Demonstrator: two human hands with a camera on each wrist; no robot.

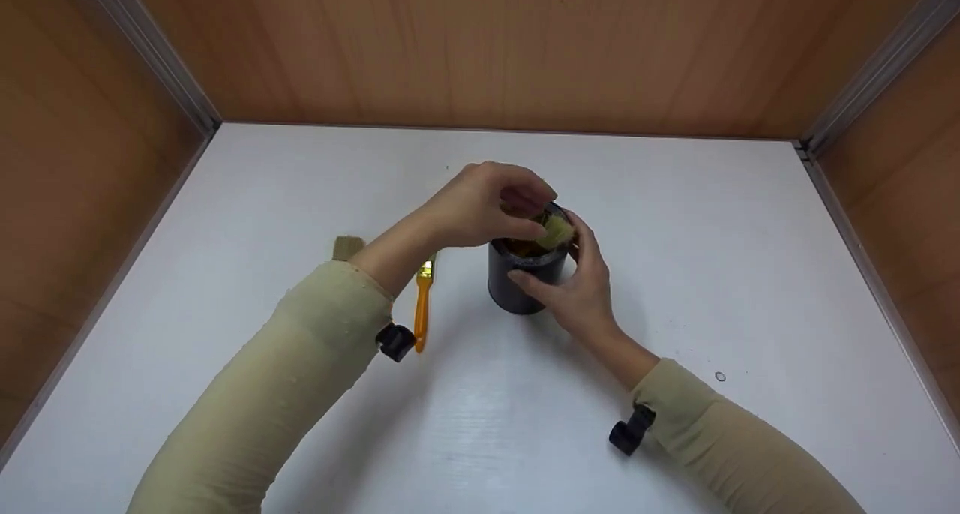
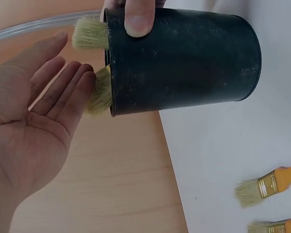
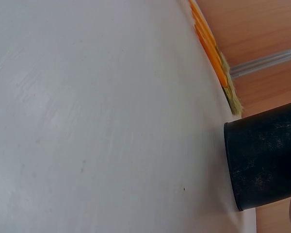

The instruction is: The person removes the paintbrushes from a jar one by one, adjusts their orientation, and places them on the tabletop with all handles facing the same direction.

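Right hand (image 1: pixel 581 285) grips black cup (image 1: pixel 521 278) (upright on table); left hand (image 1: pixel 480 202) released, fingertips touching brush bristles (image 2: pixel 101 92).

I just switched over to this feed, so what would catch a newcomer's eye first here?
A black cup stands mid-table, with pale brush bristles sticking out of its top. The right hand grips the cup's side while the left hand is over the rim at the bristles. Left of the cup, orange-handled brushes lie on the white table.
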